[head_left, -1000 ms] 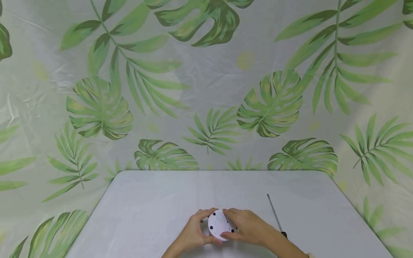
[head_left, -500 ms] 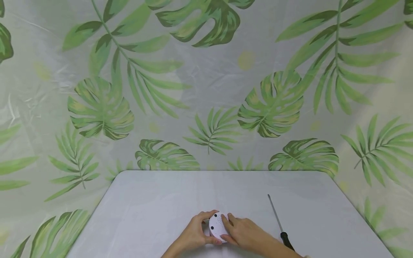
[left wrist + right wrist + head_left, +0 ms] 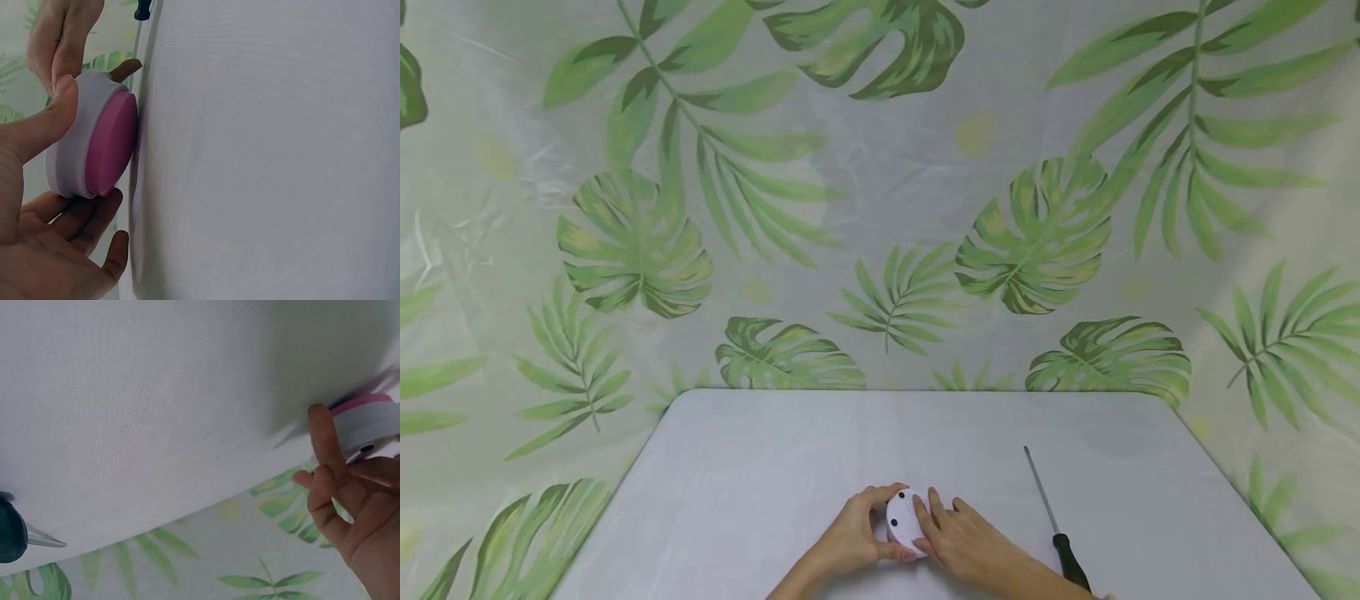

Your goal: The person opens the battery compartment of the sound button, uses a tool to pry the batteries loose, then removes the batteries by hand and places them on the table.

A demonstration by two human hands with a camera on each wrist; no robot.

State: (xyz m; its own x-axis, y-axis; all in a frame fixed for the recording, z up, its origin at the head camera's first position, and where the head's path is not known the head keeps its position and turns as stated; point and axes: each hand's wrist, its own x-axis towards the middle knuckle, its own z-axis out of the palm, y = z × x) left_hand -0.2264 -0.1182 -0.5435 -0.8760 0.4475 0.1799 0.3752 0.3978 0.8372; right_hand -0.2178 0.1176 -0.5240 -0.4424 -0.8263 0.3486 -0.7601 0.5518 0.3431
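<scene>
A round white push-button device (image 3: 901, 518) with a pink domed face (image 3: 114, 144) is held between both hands at the near middle of the table. Its underside faces up, with small speaker holes and black round feet. My left hand (image 3: 859, 533) grips it from the left by the rim, thumb at the near side. Over its right half lies my right hand (image 3: 966, 537), index finger and thumb on the underside, another finger (image 3: 324, 434) along the rim, the rest spread. The right thumb is hidden in the right wrist view.
A screwdriver (image 3: 1066, 554) with a black handle and long metal shaft lies on the white table (image 3: 760, 467), right of the right hand. Behind the table's far edge hangs a leaf-patterned curtain (image 3: 895, 217).
My right hand has shifted slightly, its fingers now more spread and covering the device's right feet. The right forearm has come off the screwdriver handle in view. The left hand keeps its grip.
</scene>
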